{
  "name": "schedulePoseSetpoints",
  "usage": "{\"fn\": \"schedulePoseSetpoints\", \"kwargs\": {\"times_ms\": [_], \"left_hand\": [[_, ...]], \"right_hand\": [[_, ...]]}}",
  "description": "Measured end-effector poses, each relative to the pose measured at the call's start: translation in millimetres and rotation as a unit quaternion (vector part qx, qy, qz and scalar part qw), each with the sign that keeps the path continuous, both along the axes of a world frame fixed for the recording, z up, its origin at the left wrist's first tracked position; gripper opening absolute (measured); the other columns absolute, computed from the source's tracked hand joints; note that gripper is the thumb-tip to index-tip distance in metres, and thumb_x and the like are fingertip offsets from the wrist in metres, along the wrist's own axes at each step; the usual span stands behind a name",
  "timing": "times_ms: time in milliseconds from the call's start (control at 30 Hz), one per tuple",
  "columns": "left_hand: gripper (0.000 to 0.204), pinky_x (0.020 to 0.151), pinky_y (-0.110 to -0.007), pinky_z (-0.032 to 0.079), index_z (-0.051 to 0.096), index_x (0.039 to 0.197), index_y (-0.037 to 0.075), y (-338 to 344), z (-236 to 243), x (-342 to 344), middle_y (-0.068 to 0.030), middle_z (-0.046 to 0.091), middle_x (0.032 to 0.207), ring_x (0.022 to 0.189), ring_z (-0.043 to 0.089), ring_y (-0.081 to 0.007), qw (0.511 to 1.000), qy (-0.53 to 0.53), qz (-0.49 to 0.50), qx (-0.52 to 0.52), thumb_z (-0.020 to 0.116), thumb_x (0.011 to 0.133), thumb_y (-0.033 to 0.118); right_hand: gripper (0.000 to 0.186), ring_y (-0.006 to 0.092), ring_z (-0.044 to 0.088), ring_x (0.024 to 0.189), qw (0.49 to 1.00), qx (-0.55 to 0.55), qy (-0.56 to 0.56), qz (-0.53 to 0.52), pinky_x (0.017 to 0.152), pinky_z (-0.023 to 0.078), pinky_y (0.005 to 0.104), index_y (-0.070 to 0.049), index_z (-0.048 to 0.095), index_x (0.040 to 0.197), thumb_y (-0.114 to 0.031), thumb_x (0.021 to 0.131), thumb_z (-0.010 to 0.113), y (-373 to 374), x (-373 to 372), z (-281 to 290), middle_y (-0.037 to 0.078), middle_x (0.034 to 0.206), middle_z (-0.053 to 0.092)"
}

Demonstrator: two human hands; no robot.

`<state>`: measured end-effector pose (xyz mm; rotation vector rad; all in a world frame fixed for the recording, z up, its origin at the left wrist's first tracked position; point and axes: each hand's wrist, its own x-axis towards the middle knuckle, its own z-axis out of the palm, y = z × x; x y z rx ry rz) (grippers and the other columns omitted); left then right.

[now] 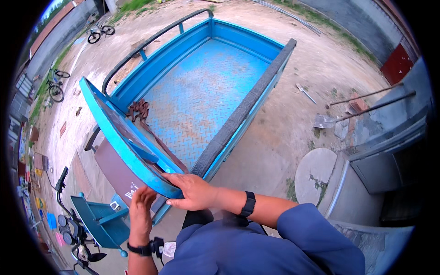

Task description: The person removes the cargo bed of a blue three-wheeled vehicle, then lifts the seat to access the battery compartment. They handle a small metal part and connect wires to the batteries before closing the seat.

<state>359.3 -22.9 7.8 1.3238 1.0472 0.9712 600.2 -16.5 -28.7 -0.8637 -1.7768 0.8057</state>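
Note:
A blue cargo tricycle stands in front of me, its cargo bed [197,87] floored with worn, rust-marked tread plate. My right hand [190,190] grips the near end of the curved blue backrest frame [114,142], fingers over its top and thumb below. Just left of it, my left hand [141,208] is raised beside the frame and the brown seat [114,167]. Its fingers are slightly bent and hold nothing that I can see; whether they touch the frame is unclear. A brown strap [140,110] lies bunched in the bed's front corner and trails along the front wall.
A dark padded rail [247,101] tops the bed's near side; a black tube rail [151,41] lines the far side. Handlebars [59,183] are at the left. A shovel [325,120] leans at the right by a round concrete slab [316,176]. Bicycles [56,87] stand farther off.

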Motion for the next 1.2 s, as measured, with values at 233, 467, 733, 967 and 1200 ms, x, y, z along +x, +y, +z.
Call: {"fn": "schedulePoseSetpoints", "kwargs": {"times_ms": [233,467,733,967,1200], "left_hand": [[0.061,0.095,-0.045,0.050,0.047,0.134,0.005,46.5,23.2,99.0,-0.0159,0.063,0.109,0.106,0.063,-0.0310,0.952,-0.290,-0.028,-0.089,0.061,0.093,0.049],[0.022,0.061,-0.039,0.052,0.050,0.101,0.008,44.8,55.3,80.0,-0.0054,0.050,0.067,0.058,0.056,-0.0199,0.926,-0.355,-0.020,-0.128,0.057,0.093,0.027],[0.017,0.057,-0.037,0.049,0.050,0.099,0.007,40.9,69.4,79.9,-0.0054,0.049,0.065,0.056,0.054,-0.0194,0.934,-0.323,0.058,-0.139,0.056,0.092,0.021],[0.027,0.057,-0.038,0.051,0.050,0.105,0.005,17.2,75.7,52.8,-0.0073,0.053,0.066,0.055,0.056,-0.0209,0.937,-0.325,0.065,-0.112,0.060,0.091,0.025],[0.039,0.062,-0.038,0.052,0.050,0.118,0.003,8.1,67.4,45.5,-0.0064,0.054,0.070,0.059,0.058,-0.0214,0.949,-0.296,0.078,-0.079,0.061,0.091,0.030]], "right_hand": [[0.044,0.0410,0.063,0.091,0.976,-0.142,0.028,0.163,0.075,0.049,0.0457,-0.004,0.062,0.105,-0.047,0.094,0.059,28.3,24.0,-7.5,0.021,0.096,0.065],[0.047,0.0407,0.064,0.089,0.974,-0.143,-0.053,0.169,0.075,0.050,0.0469,-0.005,0.063,0.100,-0.051,0.097,0.050,20.2,-2.2,22.8,0.020,0.091,0.067],[0.049,0.0412,0.065,0.081,0.977,-0.108,-0.085,0.160,0.070,0.050,0.0487,-0.004,0.064,0.091,-0.050,0.097,0.049,29.0,-8.4,45.0,0.021,0.083,0.067],[0.054,0.0388,0.066,0.086,0.931,-0.100,-0.192,0.295,0.073,0.052,0.0463,-0.004,0.066,0.099,-0.057,0.091,0.056,44.3,-9.9,65.1,0.019,0.088,0.068],[0.047,0.0338,0.065,0.096,0.971,0.010,-0.238,0.021,0.082,0.052,0.0439,-0.008,0.066,0.111,-0.047,0.084,0.070,78.4,130.3,37.4,0.014,0.099,0.069]]}}
